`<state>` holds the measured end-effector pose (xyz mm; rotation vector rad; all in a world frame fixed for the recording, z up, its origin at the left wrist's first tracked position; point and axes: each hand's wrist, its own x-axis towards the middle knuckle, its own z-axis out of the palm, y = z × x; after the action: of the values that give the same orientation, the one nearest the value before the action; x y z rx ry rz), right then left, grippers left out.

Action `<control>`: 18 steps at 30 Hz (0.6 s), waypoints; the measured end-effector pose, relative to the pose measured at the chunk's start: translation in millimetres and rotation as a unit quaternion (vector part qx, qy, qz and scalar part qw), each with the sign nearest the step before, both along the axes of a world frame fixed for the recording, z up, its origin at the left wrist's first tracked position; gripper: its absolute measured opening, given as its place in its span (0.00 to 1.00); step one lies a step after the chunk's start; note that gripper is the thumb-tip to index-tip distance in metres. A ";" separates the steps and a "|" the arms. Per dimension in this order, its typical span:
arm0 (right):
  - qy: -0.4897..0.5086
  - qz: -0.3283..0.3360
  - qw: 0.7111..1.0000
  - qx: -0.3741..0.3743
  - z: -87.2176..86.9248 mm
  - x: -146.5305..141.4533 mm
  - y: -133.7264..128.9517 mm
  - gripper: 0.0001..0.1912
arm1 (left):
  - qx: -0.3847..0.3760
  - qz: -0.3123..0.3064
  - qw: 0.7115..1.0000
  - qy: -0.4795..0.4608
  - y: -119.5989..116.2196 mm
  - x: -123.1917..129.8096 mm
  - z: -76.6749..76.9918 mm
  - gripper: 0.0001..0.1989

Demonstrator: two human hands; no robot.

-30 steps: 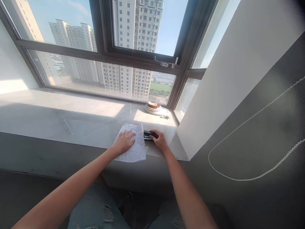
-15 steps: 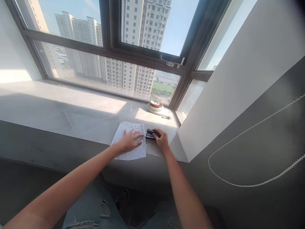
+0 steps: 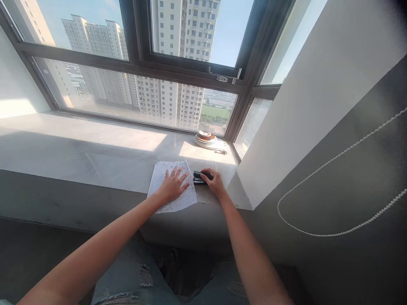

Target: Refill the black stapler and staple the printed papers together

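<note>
One stapler (image 3: pixel 199 174) in hand, right at the edge of the paper (image 3: pixel 157 178)!

Your left hand (image 3: pixel 172 185) is flat on that marked paper, fingers spread, grasping nothing; its near end overhangs the windowsill (image 3: pixel 121 169). Your right grip (image 3: pixel 213 180) is wrapped around the black stapler, resting just right of the paper. Beyond, a round stack (image 3: pixel 205 142) sits in sunlight near the window frame (image 3: pixel 244 93).

You get bright daylight through the window (image 3: pixel 136 70), hard-edged sun and shadow across the windowsill (image 3: pixel 111 159), dimness on the wall below (image 3: pixel 79 201), and a paper (image 3: pixel 160 176) too blurred to read.
</note>
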<state>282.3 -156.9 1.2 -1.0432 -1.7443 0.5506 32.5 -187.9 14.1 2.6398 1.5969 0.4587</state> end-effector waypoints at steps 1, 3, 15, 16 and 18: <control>0.002 -0.003 1.000 0.000 0.0 -0.6 0.2 0.15 | 0.015 -0.012 1.000 -0.006 -4.9 -2.9 4.3 0.31; 0.006 -0.012 1.000 -0.001 -1.0 -1.5 1.3 0.14 | -0.001 -0.054 0.999 0.001 -16.3 -11.9 11.1 0.31; 0.008 -0.129 0.991 0.025 -9.5 1.9 9.7 0.12 | -0.060 0.057 0.989 0.125 -22.5 -6.7 1.8 0.33; 0.008 -0.135 0.991 0.021 -9.2 2.0 9.6 0.12 | -0.055 0.063 0.989 0.122 -16.2 -4.6 0.9 0.33; 0.004 -0.143 0.990 0.016 -8.0 2.3 9.1 0.12 | -0.045 0.054 0.991 0.110 -4.0 -3.5 -2.6 0.34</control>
<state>284.6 -147.9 -6.8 -1.2415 -1.5554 0.3440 28.9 -192.0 11.6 2.6235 1.7784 0.0951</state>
